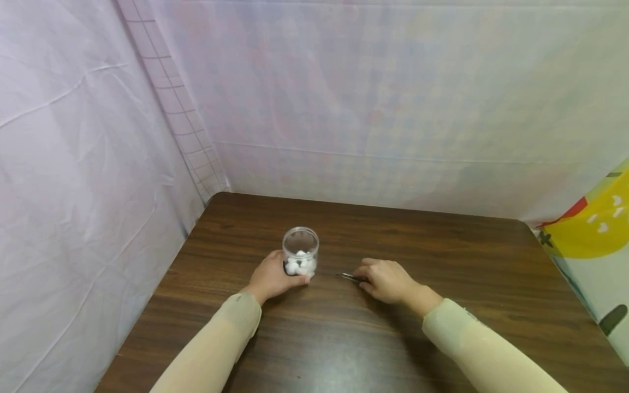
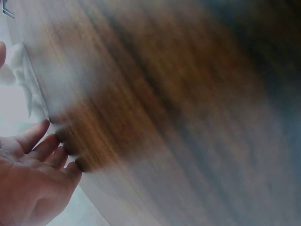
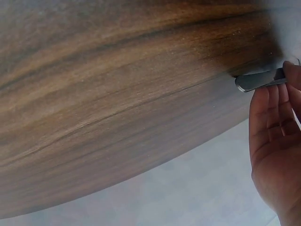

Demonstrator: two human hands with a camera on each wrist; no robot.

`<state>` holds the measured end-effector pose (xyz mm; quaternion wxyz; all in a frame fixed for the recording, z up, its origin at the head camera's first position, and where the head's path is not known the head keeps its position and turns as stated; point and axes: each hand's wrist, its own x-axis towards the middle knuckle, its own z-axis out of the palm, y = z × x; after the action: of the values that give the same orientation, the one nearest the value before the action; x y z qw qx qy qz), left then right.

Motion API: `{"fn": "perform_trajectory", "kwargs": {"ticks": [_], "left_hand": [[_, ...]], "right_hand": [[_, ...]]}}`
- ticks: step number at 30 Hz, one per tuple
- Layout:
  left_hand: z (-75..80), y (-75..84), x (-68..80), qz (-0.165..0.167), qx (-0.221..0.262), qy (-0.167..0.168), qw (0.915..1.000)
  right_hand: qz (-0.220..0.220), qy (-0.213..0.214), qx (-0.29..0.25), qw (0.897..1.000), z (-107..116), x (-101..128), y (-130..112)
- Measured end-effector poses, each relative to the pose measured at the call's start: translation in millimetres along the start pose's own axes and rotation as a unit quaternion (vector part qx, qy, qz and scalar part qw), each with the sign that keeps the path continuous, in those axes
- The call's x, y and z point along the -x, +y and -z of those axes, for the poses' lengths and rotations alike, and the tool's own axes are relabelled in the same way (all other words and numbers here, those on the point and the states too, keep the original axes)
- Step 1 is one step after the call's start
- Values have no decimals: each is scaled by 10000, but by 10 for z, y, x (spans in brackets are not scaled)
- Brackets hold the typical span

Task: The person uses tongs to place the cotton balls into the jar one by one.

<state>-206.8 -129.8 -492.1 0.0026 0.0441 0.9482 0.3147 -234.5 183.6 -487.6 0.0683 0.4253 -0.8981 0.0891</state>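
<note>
- Pale sheets [image 1: 344, 98] are hung round a dark wooden table [image 1: 442, 256].
- A clear jar [image 1: 301, 252] of white cotton balls [image 1: 300, 266] stands lidless near the table's middle; its base is cupped by the left hand [image 1: 275, 275], fingers curled round it.
- Metal tweezers [image 1: 350, 277] lie just right of the jar, touched by the right hand [image 1: 385, 279]; whether they are already pinched cannot be told.
- The tweezers are best pinched mid-length, with the jar held steady.
</note>
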Motion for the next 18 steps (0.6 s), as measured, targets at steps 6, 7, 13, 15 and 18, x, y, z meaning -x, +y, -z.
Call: {"fn": "perform_trajectory", "kwargs": {"ticks": [6, 7, 13, 15, 18], "left_hand": [[3, -2, -5, -55, 42, 2, 10000], [2, -5, -6, -56, 51, 0, 10000], [-8, -32, -15, -80, 78, 39, 9999], [-2, -31, -12, -90, 94, 42, 9999], [16, -22, -6, -95, 113, 25, 9999]], "right_hand": [[-76, 9, 66, 9999, -8, 8, -3], [-87, 12, 75, 9999, -8, 8, -5], [-56, 72, 132, 9999, 2, 5, -9], [-56, 108, 185, 9998, 11, 8, -7], [-102, 175, 292, 9994, 36, 19, -2]]}}
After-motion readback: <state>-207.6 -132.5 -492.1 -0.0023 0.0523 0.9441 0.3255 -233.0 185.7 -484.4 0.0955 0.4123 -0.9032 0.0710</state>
